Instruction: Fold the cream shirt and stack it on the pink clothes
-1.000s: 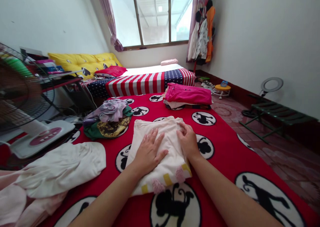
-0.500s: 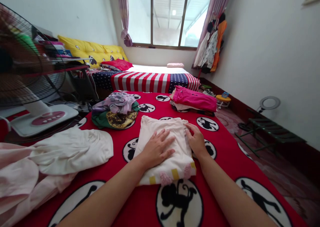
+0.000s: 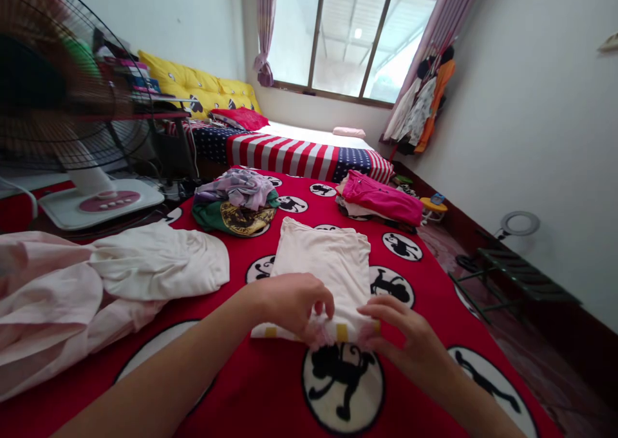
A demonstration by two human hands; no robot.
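Since a moment ago, both hands have left the top of the fold and come to its near edge. We are looking down a narrow room, with a window (image 3: 348, 42) at the far end and a standing fan (image 3: 62, 96) at our left. Below us spreads a bed under a red monkey-print blanket (image 3: 449, 341). On it lie a heap of mixed clothes (image 3: 234, 206), folded pink trousers (image 3: 381, 198) and a crumpled white cloth (image 3: 159, 261). Directly ahead of us, a folded cream garment (image 3: 321, 270) lies flat, its long axis running away from us and its pink-tasselled hem toward us. The left hand (image 3: 290, 303) curls over the hem from the left, and the right hand (image 3: 405, 335) reaches its right corner, both about equally near. Both are half closed, fingertips at the hem; we cannot tell whether they grip it.
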